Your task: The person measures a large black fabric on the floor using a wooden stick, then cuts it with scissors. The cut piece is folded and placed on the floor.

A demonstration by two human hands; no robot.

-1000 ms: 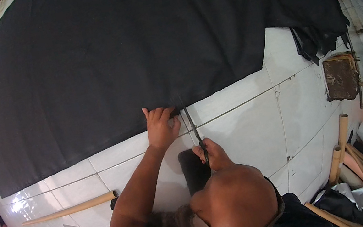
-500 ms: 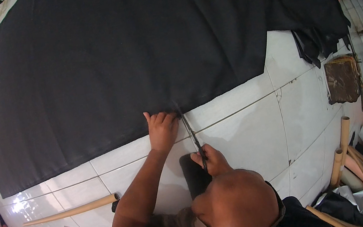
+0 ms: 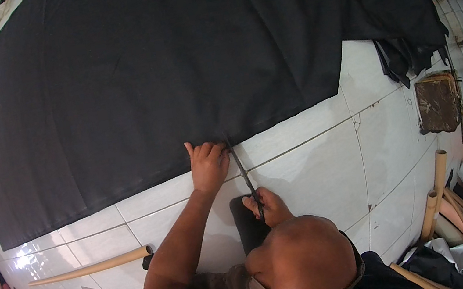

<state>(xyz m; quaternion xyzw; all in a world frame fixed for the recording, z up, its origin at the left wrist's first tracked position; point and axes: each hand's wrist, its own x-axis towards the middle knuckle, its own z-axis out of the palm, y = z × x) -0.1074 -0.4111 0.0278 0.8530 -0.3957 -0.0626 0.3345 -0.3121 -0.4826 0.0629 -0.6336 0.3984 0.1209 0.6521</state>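
A large sheet of black fabric (image 3: 168,69) lies spread over the far part of a white tiled floor (image 3: 321,159), its near edge running from the left down-slope up toward the right. At the middle of that near edge a pair of scissors (image 3: 242,170) points away from the person, its tip at the cloth's hem. The right hand (image 3: 267,206) is closed around the scissor handles, fingers curled through and over them, just near of the blades. The left hand (image 3: 208,164) lies flat on the fabric edge just left of the blades, fingers together and stretched toward the cloth, pressing it to the floor and gripping nothing. Between the two forearms a dark strip of cloth (image 3: 247,225) lies on the tiles. To the near left a pale cardboard tube (image 3: 89,268) lies on the floor. On the right, a brown square block (image 3: 438,105) sits on the tiles, with more cardboard tubes (image 3: 436,201) leaning below it and a loose heap of black cloth (image 3: 407,51) just far of it.
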